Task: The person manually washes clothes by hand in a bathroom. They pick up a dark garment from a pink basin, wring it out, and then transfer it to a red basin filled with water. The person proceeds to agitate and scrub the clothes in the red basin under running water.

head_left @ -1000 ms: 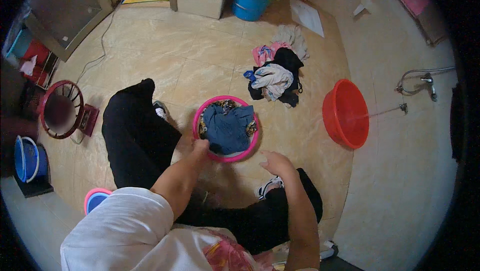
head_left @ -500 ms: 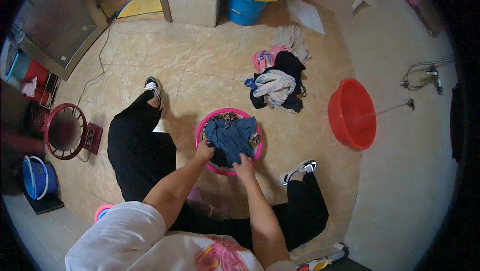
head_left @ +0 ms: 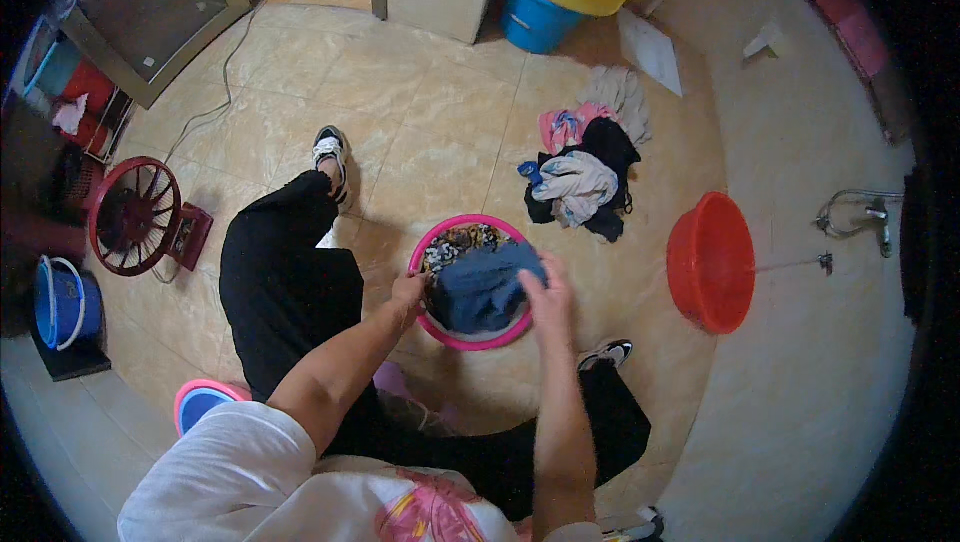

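White sleeve (head_left: 225, 467) behind, the left hand (head_left: 407, 295) seemingly steadies the pink basin (head_left: 482, 345) by its rim. Blue cloth (head_left: 480, 297) lies inside, the right hand (head_left: 550, 300) at its right edge; from afar I can't tell whether either is clamped. Farther right, a red basin (head_left: 688, 267) apparently catches a stream (head_left: 785, 266).

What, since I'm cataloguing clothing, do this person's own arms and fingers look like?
The left arm has a loose white short sleeve; a pale sleeve edge shows on the right arm. Both look bare below, the fingers ungloved.
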